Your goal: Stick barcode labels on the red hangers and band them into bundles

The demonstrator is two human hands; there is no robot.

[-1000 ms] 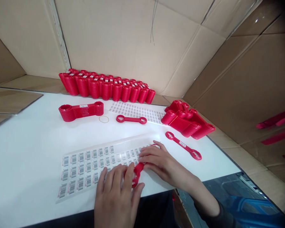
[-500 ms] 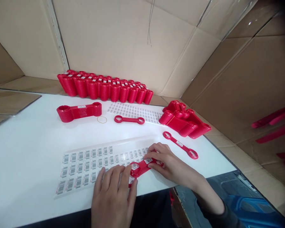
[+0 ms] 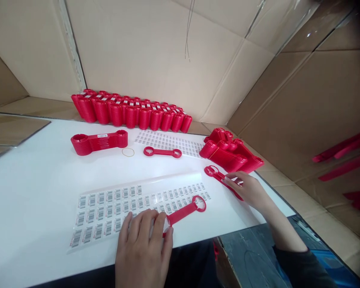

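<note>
A flat red plastic bar with a ring at each end lies aslant over the front of the barcode label sheet. My left hand rests at the sheet's front edge, thumb and fingers closed about the bar's near ring, which they partly hide. Over to the right, my right hand grips another red ring-ended bar from above, at a spot where a labelled bar was lying. Its ring outline looks doubled, as if two bars lie stacked. The fingers hide its middle and far end.
Behind are a single red bar, a rubber band, a stack of red bars and a second label sheet. Bundled bars stand back right; a long row of stacks lines the cardboard wall.
My right hand has moved right with the labelled bar onto the one lying there. A bar with no label showing is now exposed at my left hand, which has stayed in place.
</note>
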